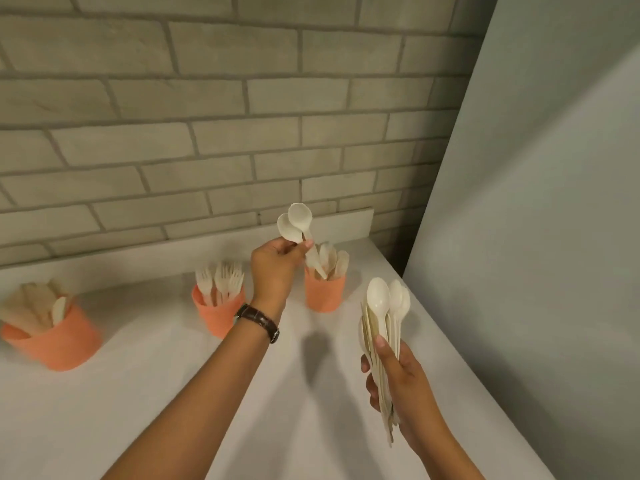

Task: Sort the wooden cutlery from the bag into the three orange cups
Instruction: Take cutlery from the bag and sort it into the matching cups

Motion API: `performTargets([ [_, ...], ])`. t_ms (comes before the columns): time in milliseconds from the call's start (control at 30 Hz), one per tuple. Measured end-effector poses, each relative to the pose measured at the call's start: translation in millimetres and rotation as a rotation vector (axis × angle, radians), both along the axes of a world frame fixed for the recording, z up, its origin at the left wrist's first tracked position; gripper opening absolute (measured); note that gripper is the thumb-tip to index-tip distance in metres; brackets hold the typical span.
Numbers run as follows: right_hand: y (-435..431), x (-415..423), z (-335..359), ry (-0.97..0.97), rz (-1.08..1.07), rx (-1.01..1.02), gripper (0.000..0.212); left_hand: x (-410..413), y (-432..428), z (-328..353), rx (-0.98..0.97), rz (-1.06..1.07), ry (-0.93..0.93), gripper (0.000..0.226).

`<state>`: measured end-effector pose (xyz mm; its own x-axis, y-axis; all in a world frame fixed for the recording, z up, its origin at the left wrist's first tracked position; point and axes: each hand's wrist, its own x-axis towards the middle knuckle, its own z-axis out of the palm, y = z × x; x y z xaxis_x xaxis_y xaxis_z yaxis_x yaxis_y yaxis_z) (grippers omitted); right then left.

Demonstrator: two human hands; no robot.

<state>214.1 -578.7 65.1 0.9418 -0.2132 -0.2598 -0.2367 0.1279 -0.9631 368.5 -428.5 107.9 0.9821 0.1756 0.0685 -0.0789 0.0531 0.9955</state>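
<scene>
While the white counter (156,410) holds the knife cup (59,348) and fork cup (218,315) left of the fingers, the right hand (401,379) grips a bundle of spoons (378,301) and the left hand (273,268) pinches two spoons (299,216) just above the spoon cup (325,297), so lowering them in, handles down, seems next.

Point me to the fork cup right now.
Head view, centre-left on the white counter: the fork cup is the middle of the three orange cups, between the far-left cup and the spoon cup, just left of the watch.
</scene>
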Motion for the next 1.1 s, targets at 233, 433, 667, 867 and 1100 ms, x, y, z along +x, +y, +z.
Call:
performTargets([
  [233,-39,37,-4,0.002,0.065,0.027,0.028,51,-44,-54,0.315,0.099,0.063,0.029],
  [433,-43,57,-7,0.04,0.117,0.037,0.026,55,-53,-82,0.53,0.053,0.206,0.01],
  [667,-39,68,-9,-0.014,0.145,0.023,0.021,4,-41,-49,0.463,0.234,0.035,0.038],
  [867,-23,67,-18,-0.132,0.144,-0.142,0.024,-73,-54,-30,0.403,0.003,0.041,0.006],
  [1100,-11,57,-24,-0.193,0.21,-0.34,0.036,-84,-60,-32,0.423,0.018,0.113,0.016],
])
